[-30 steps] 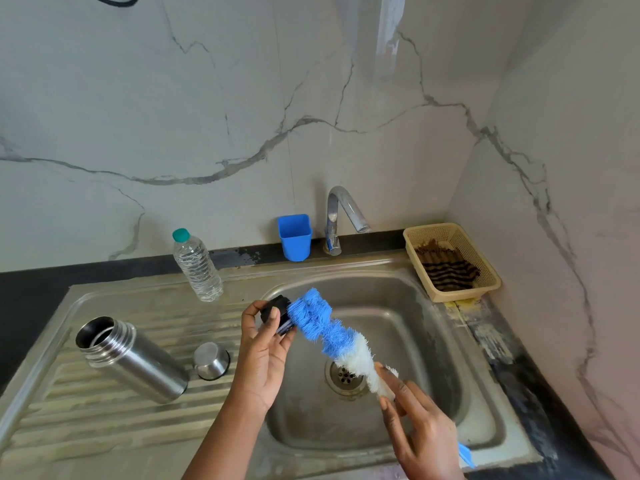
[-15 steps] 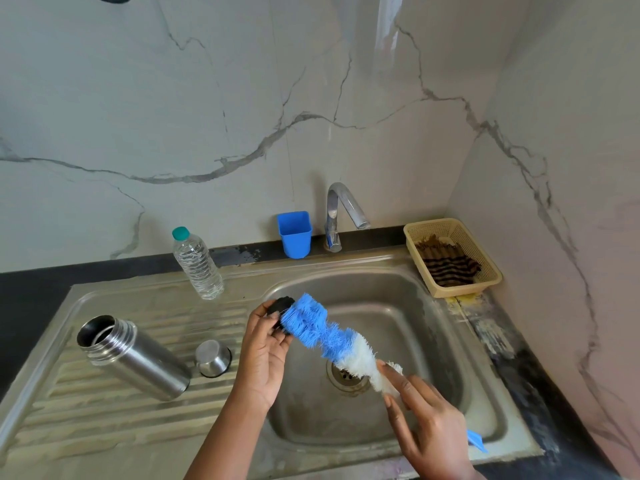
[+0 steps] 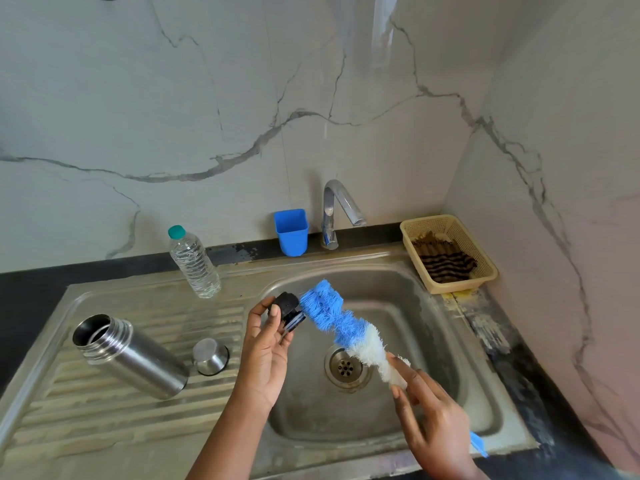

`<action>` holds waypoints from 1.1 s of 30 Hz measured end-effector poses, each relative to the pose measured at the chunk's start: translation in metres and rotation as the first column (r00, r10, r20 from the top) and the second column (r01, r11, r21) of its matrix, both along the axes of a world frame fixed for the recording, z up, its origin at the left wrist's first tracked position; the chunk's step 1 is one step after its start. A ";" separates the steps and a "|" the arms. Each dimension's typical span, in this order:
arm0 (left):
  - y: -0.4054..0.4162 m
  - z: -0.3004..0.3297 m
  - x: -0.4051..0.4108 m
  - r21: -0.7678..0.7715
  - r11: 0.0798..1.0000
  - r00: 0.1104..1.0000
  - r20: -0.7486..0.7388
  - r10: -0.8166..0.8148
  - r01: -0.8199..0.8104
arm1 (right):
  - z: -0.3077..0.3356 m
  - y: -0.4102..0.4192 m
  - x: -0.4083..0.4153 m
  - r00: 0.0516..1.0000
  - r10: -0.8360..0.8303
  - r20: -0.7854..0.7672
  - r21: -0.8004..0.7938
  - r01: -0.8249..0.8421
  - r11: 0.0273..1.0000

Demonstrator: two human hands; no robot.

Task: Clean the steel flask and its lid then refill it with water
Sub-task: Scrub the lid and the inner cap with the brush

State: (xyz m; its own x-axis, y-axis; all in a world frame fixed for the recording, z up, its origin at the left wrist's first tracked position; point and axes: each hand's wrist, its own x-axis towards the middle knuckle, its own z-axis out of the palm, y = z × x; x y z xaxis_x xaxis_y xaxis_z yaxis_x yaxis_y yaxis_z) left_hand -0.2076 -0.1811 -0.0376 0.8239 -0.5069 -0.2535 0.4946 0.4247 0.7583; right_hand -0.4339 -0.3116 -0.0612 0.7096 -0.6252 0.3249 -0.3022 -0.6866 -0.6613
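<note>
The open steel flask (image 3: 133,356) lies on its side on the drainboard, mouth toward the far left. Its small steel cup (image 3: 209,355) stands beside it. My left hand (image 3: 265,351) grips the black flask lid (image 3: 288,308) above the left rim of the basin. My right hand (image 3: 433,414) holds a bottle brush (image 3: 341,327) by its handle. The brush's blue bristle tip presses against the lid, and its blue handle end sticks out behind my right hand.
The steel sink (image 3: 433,341) has a drain (image 3: 345,367) in the middle and a tap (image 3: 337,209) at the back. A plastic water bottle (image 3: 194,263), a blue cup (image 3: 291,232) and a beige basket (image 3: 481,258) with a striped cloth stand along the back.
The brush has slid a little against the lid, and my left hand has turned the lid slightly. The flask and cup have not moved.
</note>
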 end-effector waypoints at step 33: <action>-0.009 0.002 -0.002 -0.161 0.987 0.983 -0.181 -0.022 -0.008 | -0.005 -0.005 -0.007 1.000 0.009 -0.006 -0.016 -0.009 1.000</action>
State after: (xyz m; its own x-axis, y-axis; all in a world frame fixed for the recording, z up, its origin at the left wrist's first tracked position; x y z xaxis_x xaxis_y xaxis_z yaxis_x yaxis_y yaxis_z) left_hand -0.2098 -0.1901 -0.0358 0.7679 -0.5588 -0.3130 0.6209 0.5296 0.5779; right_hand -0.4406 -0.3166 -0.0662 0.7173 -0.6134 0.3305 -0.2997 -0.6998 -0.6485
